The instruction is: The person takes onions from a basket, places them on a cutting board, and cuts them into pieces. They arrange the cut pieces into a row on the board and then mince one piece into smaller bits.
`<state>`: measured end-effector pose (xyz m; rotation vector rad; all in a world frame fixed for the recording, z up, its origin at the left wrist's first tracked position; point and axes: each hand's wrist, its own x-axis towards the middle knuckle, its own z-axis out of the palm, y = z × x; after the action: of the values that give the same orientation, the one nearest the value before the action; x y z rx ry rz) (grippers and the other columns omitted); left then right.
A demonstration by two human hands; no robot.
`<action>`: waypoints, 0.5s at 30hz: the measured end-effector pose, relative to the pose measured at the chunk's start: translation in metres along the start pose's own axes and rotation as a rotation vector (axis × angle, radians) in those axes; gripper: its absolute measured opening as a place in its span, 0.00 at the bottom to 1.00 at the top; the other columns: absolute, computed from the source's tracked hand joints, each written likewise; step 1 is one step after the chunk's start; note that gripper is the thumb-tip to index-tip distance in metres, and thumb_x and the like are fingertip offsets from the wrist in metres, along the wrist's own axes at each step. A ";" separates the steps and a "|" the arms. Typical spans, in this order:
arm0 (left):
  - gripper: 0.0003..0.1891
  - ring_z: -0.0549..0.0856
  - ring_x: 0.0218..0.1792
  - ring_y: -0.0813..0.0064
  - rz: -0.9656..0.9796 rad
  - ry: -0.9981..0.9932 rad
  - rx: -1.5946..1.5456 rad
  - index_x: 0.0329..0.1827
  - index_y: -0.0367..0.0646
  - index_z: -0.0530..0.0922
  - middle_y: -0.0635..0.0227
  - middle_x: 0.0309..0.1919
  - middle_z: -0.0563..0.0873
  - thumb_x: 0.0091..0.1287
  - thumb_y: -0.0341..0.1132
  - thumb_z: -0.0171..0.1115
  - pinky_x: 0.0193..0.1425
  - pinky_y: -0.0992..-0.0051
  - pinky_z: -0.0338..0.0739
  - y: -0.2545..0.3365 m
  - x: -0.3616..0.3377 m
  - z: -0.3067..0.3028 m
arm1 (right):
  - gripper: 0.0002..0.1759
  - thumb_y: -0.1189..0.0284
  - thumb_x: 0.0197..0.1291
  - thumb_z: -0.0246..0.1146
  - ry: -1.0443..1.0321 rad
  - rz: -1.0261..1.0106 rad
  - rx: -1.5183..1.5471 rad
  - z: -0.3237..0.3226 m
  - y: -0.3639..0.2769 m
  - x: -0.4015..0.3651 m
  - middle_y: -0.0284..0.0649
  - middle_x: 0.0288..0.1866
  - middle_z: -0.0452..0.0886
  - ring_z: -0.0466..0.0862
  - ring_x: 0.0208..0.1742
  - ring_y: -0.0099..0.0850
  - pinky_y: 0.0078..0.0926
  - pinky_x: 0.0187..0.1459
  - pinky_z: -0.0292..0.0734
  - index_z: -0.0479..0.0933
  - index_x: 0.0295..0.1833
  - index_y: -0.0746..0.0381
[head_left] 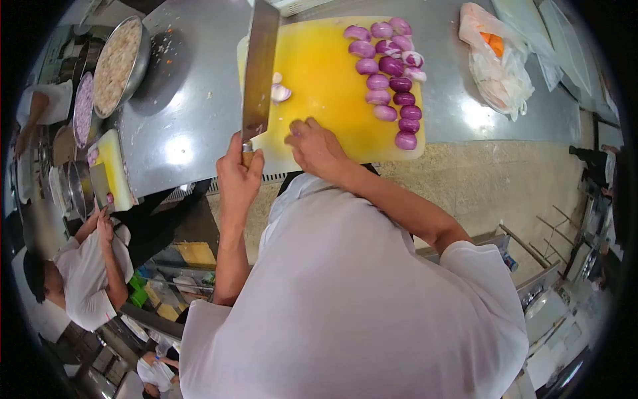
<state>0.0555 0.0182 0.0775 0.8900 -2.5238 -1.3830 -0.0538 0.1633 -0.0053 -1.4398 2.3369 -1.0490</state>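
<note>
1. The left hand (pixel 238 174) is closed tight around the handle of a cleaver (pixel 259 70), at the near edge of the yellow cutting board (pixel 319 80).
2. The cleaver's broad blade points away from the person and lies over the left part of the board, its tip past the far edge.
3. A few cut onion pieces (pixel 280 92) lie on the board just right of the blade, near its middle.
4. The right hand (pixel 316 145) rests knuckles up on the near edge of the board, fingers curled down. Whether it grips anything underneath cannot be told.
5. The peeled red onions (pixel 392 80) sit in two loose rows along the right side of the board, from the far right corner down to the near right corner, well apart from both hands.
6. The board lies at the near edge of a steel table (pixel 193 100).
7. A plastic bag (pixel 502 73) with something orange inside lies on the table right of the board.
8. A metal bowl (pixel 119 63) of chopped food stands at the table's far left corner.
9. At the table's left edge a co-worker's hands (pixel 103 223) are near a second yellow board (pixel 114 166).
</note>
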 end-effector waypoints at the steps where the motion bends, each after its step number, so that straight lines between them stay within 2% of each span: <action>1: 0.13 0.70 0.18 0.90 0.007 -0.007 -0.007 0.55 0.35 0.76 0.76 0.19 0.75 0.68 0.24 0.59 0.19 0.82 0.63 -0.002 0.000 -0.002 | 0.07 0.76 0.52 0.62 0.003 0.006 -0.010 -0.003 0.003 -0.008 0.45 0.45 0.77 0.77 0.48 0.45 0.43 0.46 0.78 0.81 0.37 0.61; 3: 0.13 0.70 0.16 0.89 -0.073 0.001 0.012 0.55 0.36 0.76 0.76 0.20 0.75 0.68 0.25 0.58 0.17 0.82 0.62 -0.010 -0.002 -0.005 | 0.09 0.77 0.48 0.62 0.007 0.087 -0.024 -0.017 0.019 -0.032 0.44 0.46 0.76 0.76 0.49 0.47 0.45 0.49 0.76 0.82 0.37 0.61; 5: 0.13 0.69 0.14 0.89 -0.088 0.013 -0.025 0.55 0.36 0.76 0.76 0.20 0.75 0.68 0.25 0.58 0.16 0.81 0.62 -0.016 -0.005 -0.005 | 0.12 0.79 0.44 0.62 0.107 0.140 -0.181 -0.041 0.043 -0.053 0.44 0.46 0.76 0.76 0.48 0.47 0.47 0.52 0.72 0.82 0.39 0.61; 7: 0.14 0.68 0.13 0.88 -0.103 0.030 -0.058 0.56 0.37 0.76 0.76 0.20 0.75 0.68 0.24 0.58 0.15 0.81 0.61 -0.020 -0.008 -0.004 | 0.13 0.79 0.45 0.62 0.112 0.166 -0.253 -0.068 0.046 -0.061 0.44 0.47 0.77 0.75 0.49 0.47 0.48 0.53 0.71 0.82 0.40 0.61; 9: 0.14 0.69 0.22 0.89 -0.136 0.054 -0.085 0.54 0.34 0.77 0.69 0.23 0.79 0.65 0.23 0.59 0.23 0.81 0.65 -0.022 -0.008 -0.004 | 0.14 0.80 0.45 0.62 0.133 0.196 -0.326 -0.078 0.039 -0.051 0.44 0.48 0.77 0.75 0.50 0.48 0.49 0.54 0.70 0.82 0.41 0.61; 13: 0.14 0.70 0.22 0.88 -0.160 0.096 -0.064 0.54 0.34 0.77 0.71 0.23 0.79 0.65 0.24 0.58 0.24 0.80 0.65 -0.026 -0.006 -0.005 | 0.18 0.79 0.49 0.65 0.274 -0.005 0.039 -0.050 0.014 0.016 0.46 0.51 0.78 0.76 0.52 0.46 0.44 0.53 0.75 0.81 0.49 0.60; 15: 0.14 0.70 0.22 0.87 -0.242 0.087 -0.149 0.53 0.34 0.77 0.70 0.23 0.79 0.65 0.24 0.58 0.25 0.79 0.67 -0.018 -0.005 -0.008 | 0.18 0.78 0.51 0.66 0.221 0.069 0.032 -0.033 0.009 0.060 0.46 0.51 0.78 0.77 0.51 0.46 0.42 0.51 0.77 0.81 0.50 0.60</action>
<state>0.0707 0.0083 0.0682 1.2280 -2.2747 -1.5381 -0.1070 0.1299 0.0238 -1.2805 2.4861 -1.2787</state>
